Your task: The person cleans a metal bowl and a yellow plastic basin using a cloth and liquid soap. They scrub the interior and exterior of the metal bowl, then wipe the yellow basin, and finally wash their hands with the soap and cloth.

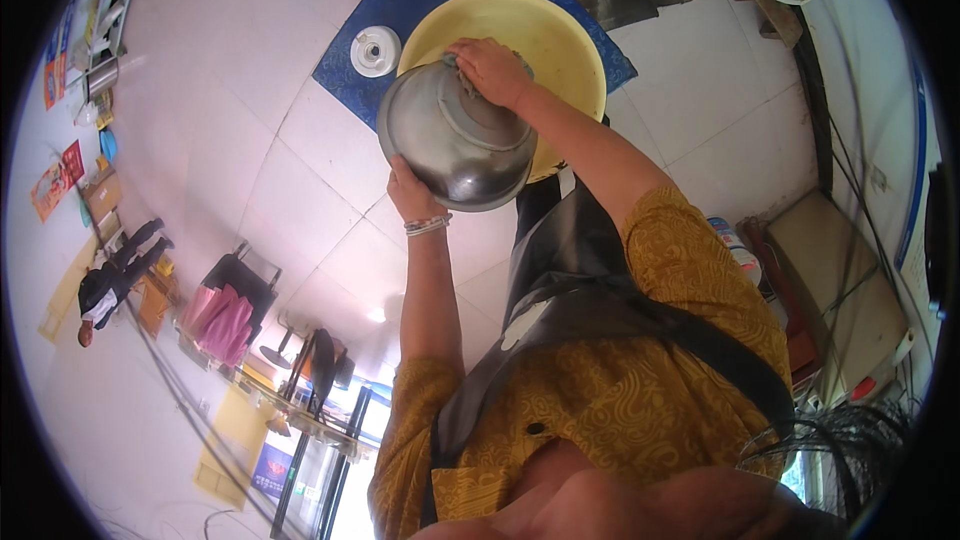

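Note:
My left hand (412, 193) grips the near left rim of a metal bowl (450, 139); the wrist wears a bracelet. The bowl is tipped so that its outer side and base face me, and its inside is hidden. On the base, my right hand (491, 73) holds a greyish cloth (469, 82), mostly covered by the fingers. Behind and below the bowl is a large yellow basin (517, 11), partly hidden by the bowl and my right arm. It rests over a blue patterned cover (360, 34), where a white round object (375, 52) with a central hole lies left of the basin.
Pale floor tiles (315, 187) surround the blue cover. A person in dark clothes (120, 277) is at the far left. Pink cloth lies on a dark chair (236, 285). Shelves (112, 22) stand at upper left, and a large board-like panel (832, 277) is at right near loose cables.

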`<action>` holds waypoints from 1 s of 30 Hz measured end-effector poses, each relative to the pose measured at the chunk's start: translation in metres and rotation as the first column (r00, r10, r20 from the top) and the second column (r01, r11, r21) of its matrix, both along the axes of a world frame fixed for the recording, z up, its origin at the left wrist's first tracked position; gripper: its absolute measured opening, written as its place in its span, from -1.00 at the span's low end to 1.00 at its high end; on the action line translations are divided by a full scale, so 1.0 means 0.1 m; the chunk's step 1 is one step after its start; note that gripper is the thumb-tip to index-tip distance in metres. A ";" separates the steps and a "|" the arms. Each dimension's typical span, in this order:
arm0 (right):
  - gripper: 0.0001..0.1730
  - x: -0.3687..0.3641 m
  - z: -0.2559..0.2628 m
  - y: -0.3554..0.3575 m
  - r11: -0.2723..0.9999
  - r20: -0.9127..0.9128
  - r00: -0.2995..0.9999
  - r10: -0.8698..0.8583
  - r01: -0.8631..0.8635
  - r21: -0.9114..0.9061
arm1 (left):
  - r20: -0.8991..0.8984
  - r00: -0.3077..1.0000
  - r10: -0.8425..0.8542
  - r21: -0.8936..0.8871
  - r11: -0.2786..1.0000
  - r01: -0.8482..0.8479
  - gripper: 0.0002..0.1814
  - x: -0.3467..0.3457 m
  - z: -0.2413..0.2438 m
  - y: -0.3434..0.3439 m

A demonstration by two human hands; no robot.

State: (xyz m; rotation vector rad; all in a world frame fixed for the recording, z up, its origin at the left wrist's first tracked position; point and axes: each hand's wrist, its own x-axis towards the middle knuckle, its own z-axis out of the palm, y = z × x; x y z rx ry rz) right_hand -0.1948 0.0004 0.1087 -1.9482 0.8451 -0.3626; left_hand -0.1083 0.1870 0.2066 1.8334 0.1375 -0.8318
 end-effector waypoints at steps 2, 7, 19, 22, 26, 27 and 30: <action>-0.67 -0.09 -0.28 -0.12 0.996 -0.155 0.988 0.000 -0.014 -0.092 | 0.005 0.998 0.060 -0.031 0.998 -0.060 -0.49 -0.03 0.04 -0.03; -0.63 -0.37 -0.52 -0.02 0.865 -0.428 0.877 -0.218 -0.030 -0.501 | -0.001 0.993 0.117 -0.056 0.992 -0.117 -0.49 0.01 0.04 -0.01; -0.49 -0.67 0.88 0.20 0.971 0.205 0.979 -0.002 -0.047 0.235 | 0.146 0.981 -0.127 -0.012 0.991 0.131 -0.48 0.02 0.21 -0.12; -0.50 -0.63 1.40 0.52 0.986 0.304 0.938 0.165 -0.168 -0.016 | 0.146 0.978 -0.147 -0.035 0.987 0.154 -0.48 0.01 0.15 -0.13; -0.67 -0.37 1.45 0.82 0.913 0.147 0.970 0.192 -0.122 -0.390 | 0.256 0.945 -0.203 0.050 0.979 0.197 -0.43 -0.11 0.34 -0.34; -0.73 -0.30 1.44 0.79 0.900 0.135 0.975 0.179 -0.106 -0.423 | 0.263 0.937 -0.231 0.058 0.973 0.224 -0.44 -0.10 0.32 -0.34; -0.85 -0.08 1.29 0.55 0.898 0.132 0.983 0.126 -0.057 -0.436 | 0.290 0.901 -0.323 0.093 0.946 0.310 -0.48 -0.03 0.21 -0.32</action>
